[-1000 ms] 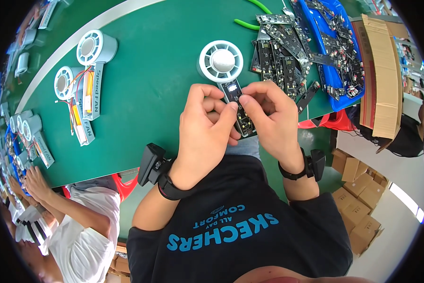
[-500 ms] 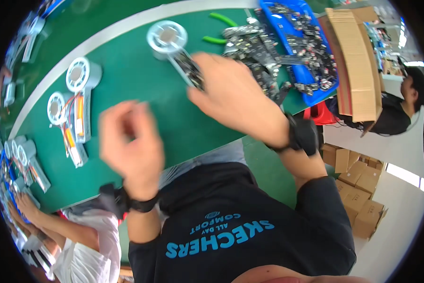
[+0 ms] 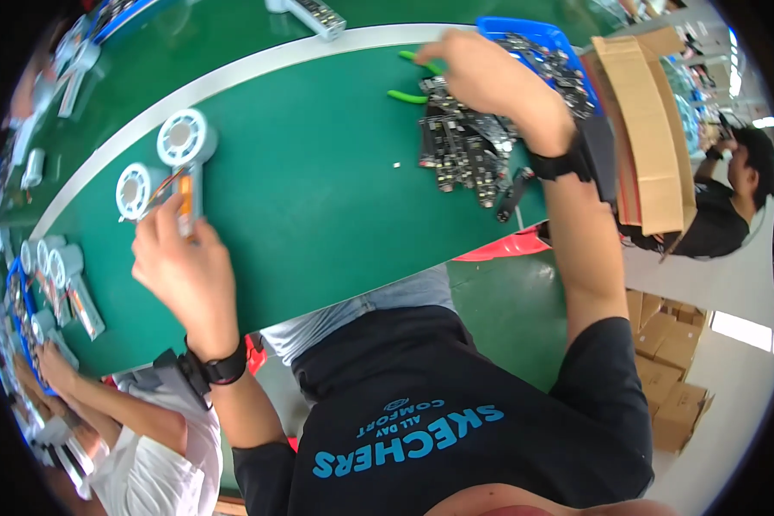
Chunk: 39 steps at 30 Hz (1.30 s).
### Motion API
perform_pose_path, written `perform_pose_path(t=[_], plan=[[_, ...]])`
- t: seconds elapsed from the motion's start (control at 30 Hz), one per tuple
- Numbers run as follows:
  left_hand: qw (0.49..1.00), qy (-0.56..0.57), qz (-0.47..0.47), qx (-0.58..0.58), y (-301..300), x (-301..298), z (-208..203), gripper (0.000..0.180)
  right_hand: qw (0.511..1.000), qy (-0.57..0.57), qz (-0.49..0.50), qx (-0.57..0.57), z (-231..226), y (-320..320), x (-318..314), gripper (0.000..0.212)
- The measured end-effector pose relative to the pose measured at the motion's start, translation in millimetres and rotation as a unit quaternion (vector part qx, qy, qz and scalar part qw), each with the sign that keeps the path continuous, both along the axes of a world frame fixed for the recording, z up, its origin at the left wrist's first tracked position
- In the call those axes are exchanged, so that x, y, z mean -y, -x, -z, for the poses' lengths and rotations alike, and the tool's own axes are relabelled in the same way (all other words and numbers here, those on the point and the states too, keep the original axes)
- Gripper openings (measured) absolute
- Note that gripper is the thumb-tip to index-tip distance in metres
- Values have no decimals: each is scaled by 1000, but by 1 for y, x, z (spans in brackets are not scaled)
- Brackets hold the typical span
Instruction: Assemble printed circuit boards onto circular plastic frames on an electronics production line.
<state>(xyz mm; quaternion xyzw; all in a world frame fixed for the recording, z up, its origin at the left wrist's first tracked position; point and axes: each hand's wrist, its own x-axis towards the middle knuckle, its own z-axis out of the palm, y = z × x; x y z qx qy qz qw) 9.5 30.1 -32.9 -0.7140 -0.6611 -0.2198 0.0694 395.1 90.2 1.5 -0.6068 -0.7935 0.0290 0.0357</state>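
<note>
The white handheld fan [image 3: 183,163] under your left hand [image 3: 185,267] has a round head and an open handle showing orange wiring. Its long axis runs head-far, handle toward you, on the green table [image 3: 318,198]. Your left fingers close around the handle's end. Your right hand [image 3: 490,77] reaches into the pile of black circuit boards [image 3: 464,155]; I cannot tell its grip.
</note>
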Motion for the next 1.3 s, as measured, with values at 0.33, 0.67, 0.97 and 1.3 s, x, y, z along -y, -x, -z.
perform_pose_path(t=[0.33, 0.67, 0.97, 1.3], plan=[[937, 115, 170, 284, -69, 80, 10, 46, 984, -149, 46, -90, -24, 24, 54, 13], [864, 69, 258, 428, -55, 92, 10, 50, 813, 134, -10, -566, -2, 144, 144, 22], [666, 167, 114, 718, -30, 79, 13, 28, 910, -64, -84, -400, 22, 163, 116, 24], [807, 109, 149, 561, -23, 53, 16, 19, 919, -38, -134, -369, 25, 165, 109, 19]])
